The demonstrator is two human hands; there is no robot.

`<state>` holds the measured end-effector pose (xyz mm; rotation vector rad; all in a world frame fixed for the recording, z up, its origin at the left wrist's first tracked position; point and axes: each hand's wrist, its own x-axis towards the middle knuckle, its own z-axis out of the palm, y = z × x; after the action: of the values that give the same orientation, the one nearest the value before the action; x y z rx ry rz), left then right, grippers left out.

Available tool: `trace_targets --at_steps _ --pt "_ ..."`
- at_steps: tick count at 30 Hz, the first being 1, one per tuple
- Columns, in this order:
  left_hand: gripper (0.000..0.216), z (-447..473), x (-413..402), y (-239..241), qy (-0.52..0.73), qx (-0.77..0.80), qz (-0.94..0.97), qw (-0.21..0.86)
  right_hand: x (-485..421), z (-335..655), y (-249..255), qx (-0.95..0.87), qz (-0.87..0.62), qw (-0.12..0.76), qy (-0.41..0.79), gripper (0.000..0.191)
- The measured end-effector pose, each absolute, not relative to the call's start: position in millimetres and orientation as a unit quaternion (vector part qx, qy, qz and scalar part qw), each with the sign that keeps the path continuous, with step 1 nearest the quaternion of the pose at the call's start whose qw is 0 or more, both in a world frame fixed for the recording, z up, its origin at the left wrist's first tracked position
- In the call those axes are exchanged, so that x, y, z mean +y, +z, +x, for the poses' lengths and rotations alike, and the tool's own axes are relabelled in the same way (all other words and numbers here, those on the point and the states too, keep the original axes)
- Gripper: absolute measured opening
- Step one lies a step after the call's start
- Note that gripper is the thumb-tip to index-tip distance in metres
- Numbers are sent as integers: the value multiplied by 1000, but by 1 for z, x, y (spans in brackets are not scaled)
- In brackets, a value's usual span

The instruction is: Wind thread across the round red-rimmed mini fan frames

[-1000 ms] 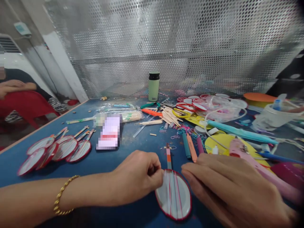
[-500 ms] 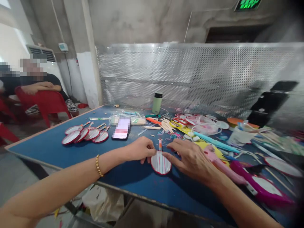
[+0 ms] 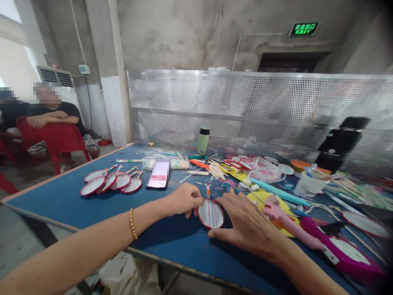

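A small round white disc with a red rim (image 3: 211,214) lies flat on the blue table, a short stick neck pointing away from me and pale and pink strips running down its middle. My left hand (image 3: 184,200) is closed, thumb and forefinger pinched at the disc's left rim. Over the right side, my right hand (image 3: 242,217) is open, its fingers spread near the upper right rim and its thumb stretched out by the lower right edge. Several similar red-rimmed discs (image 3: 119,181) lie overlapping at the left.
A phone (image 3: 158,174) lies behind my left hand. Farther back stand a green bottle (image 3: 203,141) and a perforated metal screen (image 3: 184,98). Wooden sticks (image 3: 216,170), a pink glue gun (image 3: 285,221), a purple object (image 3: 346,246) and a white cup (image 3: 308,184) crowd the right. People sit at far left.
My right thumb has moved off the disc's face to below its right edge, and the right fingers have spread. My left hand stays at the left rim. The view has tilted up slightly.
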<state>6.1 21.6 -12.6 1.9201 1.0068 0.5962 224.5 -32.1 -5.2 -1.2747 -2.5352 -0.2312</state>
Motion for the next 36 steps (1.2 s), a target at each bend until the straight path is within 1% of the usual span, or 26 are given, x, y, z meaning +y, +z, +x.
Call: trace_targets --at_steps 4,12,16,19,27,36 --pt "13 8 21 -12 251 414 759 435 -31 226 -9 -882 -431 153 -108 51" --pt "17 12 26 -19 272 399 756 442 -32 221 -13 -874 -409 206 -165 39" --pt "18 13 26 -19 284 387 753 449 -31 221 -11 -866 -412 209 -193 35" --pt "22 12 24 -18 290 374 754 455 -28 222 -11 -858 -413 215 -217 37" --pt "27 9 18 -12 310 350 755 460 -23 227 -13 -845 -396 228 -278 52" --pt "22 8 18 -11 306 349 757 460 -23 228 -14 -841 -423 215 -260 54"
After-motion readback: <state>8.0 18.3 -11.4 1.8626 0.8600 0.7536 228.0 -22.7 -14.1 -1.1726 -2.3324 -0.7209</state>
